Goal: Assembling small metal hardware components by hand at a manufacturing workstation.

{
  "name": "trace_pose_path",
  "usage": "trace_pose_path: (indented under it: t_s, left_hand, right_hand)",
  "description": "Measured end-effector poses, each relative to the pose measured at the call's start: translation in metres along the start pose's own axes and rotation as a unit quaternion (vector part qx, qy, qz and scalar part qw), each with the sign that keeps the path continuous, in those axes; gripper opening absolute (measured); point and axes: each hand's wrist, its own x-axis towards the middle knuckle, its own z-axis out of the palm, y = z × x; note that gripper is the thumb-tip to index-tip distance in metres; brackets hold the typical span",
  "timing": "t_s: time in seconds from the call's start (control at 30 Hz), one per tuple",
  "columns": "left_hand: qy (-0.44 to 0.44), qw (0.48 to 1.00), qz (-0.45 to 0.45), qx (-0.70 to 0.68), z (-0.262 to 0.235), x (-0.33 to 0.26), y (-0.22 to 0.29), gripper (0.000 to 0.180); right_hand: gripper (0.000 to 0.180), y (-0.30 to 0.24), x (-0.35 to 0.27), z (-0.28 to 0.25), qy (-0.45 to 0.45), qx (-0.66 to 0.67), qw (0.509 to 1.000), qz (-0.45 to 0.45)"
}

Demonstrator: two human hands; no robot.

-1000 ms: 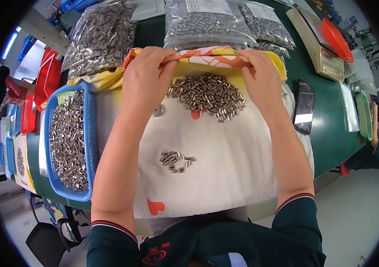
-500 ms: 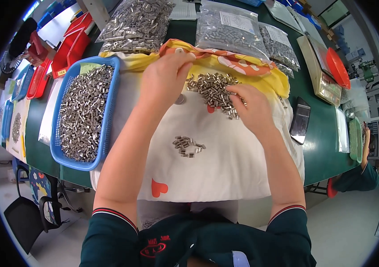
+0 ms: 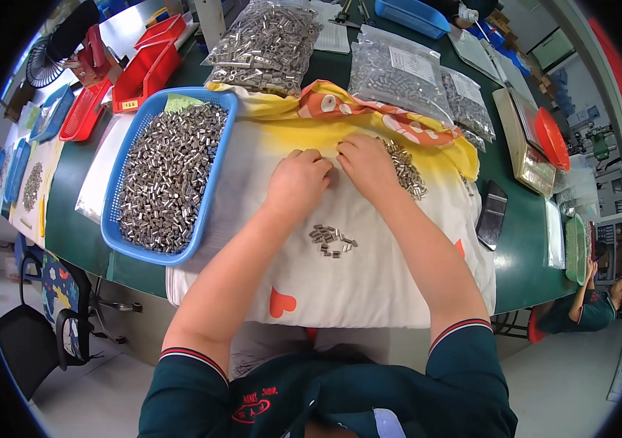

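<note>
Small metal sleeves lie in a pile (image 3: 406, 171) on the white and yellow cloth (image 3: 391, 285), partly covered by my right hand. My right hand (image 3: 364, 166) is at the pile's left side, its fingers curled and pressed together. Just left of it, my left hand (image 3: 298, 184) rests low over the cloth, fingers also bent and closed. A narrow gap separates the two hands' fingertips. Whatever either hand pinches is hidden. Nearer me, a smaller loose group of metal sleeves (image 3: 331, 237) lies on the cloth.
On the left stands a blue basket (image 3: 110, 223) full of sleeves. Bulging clear bags of metal parts (image 3: 263, 47) (image 3: 402, 73) line the back. A black phone (image 3: 492, 215) lies to the right, near a scale (image 3: 526, 157) with a red dish (image 3: 552, 139). Another person (image 3: 588, 306) sits far right.
My left hand has come down from the cloth's rolled far edge toward me. My right hand has moved from the pile's right side to its left. The view has shifted slightly.
</note>
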Motion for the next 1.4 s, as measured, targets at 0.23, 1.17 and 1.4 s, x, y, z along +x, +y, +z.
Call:
trace_pose_path:
  t_s: [0.23, 1.17, 1.4]
  left_hand:
    - [-0.088, 0.994, -0.013, 0.067, -0.001, 0.014, 0.001, 0.008]
    - [-0.062, 0.607, -0.289, -0.738, 0.012, -0.014, 0.015, 0.031]
    - [-0.085, 0.721, -0.217, -0.652, 0.011, -0.02, -0.004, 0.03]
  right_hand:
    - [0.009, 0.005, -0.012, -0.012, 0.008, -0.088, 0.996, -0.026]
    - [0.018, -0.029, -0.058, -0.041, 0.065, 0.576, 0.702, 0.414]
    - [0.007, -0.044, -0.062, -0.023, 0.137, 0.248, 0.934, 0.216]
